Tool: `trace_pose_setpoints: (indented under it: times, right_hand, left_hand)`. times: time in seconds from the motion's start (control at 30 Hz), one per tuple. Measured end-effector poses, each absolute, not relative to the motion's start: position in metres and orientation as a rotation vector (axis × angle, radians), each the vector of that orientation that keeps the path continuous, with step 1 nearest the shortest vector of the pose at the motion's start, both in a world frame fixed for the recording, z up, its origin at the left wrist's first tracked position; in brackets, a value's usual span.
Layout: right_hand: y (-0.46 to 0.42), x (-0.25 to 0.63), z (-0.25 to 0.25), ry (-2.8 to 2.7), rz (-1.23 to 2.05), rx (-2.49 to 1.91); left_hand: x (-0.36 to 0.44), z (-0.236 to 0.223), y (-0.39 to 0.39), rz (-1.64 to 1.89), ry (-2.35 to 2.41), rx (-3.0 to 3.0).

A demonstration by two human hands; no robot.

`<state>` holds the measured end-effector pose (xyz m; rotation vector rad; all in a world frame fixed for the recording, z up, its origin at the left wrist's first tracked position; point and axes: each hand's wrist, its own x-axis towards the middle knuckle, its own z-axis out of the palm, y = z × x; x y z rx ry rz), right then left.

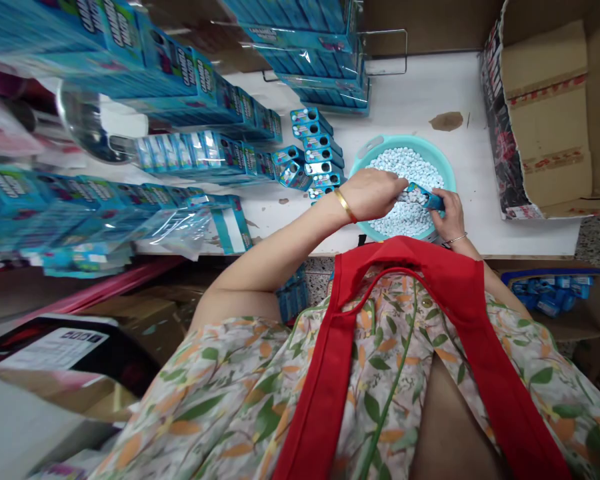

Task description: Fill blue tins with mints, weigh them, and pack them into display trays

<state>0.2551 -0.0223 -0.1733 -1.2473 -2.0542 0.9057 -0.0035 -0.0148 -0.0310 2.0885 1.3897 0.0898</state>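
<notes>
Right hand grips small blue carton; left hand hold: can't tell. Keep carton low over turquoise basin so stray pale-blue pellets drop back.

Left arm is bending at the elbow, forearm slanting forward and to the right. Left hand is pointing rightward, back uppermost, its fingers curling closely together; palm side hidden. Right forearm is angling inward. Right hand is facing the left, thumb and fingers opposing in a grip. Both hands are sitting near each other.
</notes>
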Motion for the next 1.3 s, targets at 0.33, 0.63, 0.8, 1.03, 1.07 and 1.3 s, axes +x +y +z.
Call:
trace_pose_setpoints:
  times: [0.33,0.63,0.8,1.03,1.07,1.3]
  right_hand:
    - [-0.024,0.256,-0.188,-1.996,0.946,-1.283]
    - [-0.015,0.262,-0.184,-1.92,0.967,-1.349]
    - [-0.011,0.263,-0.18,-1.85,1.037,-1.384]
    - [-0.003,0.267,-0.189,-1.824,0.985,-1.398]
    - [-0.002,0.267,-0.192,-1.819,0.961,-1.372]
    - [-0.005,0.256,-0.202,-1.977,0.82,-1.18]
  left_hand:
    - [-0.024,-0.075,-0.02,0.113,1.666,2.152]
    - [-0.027,-0.188,-0.031,-0.37,1.563,2.05]
    - [0.032,-0.209,-0.043,-0.168,1.335,1.918]
    - [0.007,-0.189,-0.051,0.143,1.216,1.828]
    - [-0.003,-0.177,-0.052,0.186,1.205,1.855]
    - [-0.033,-0.075,-0.035,0.134,1.301,2.134]
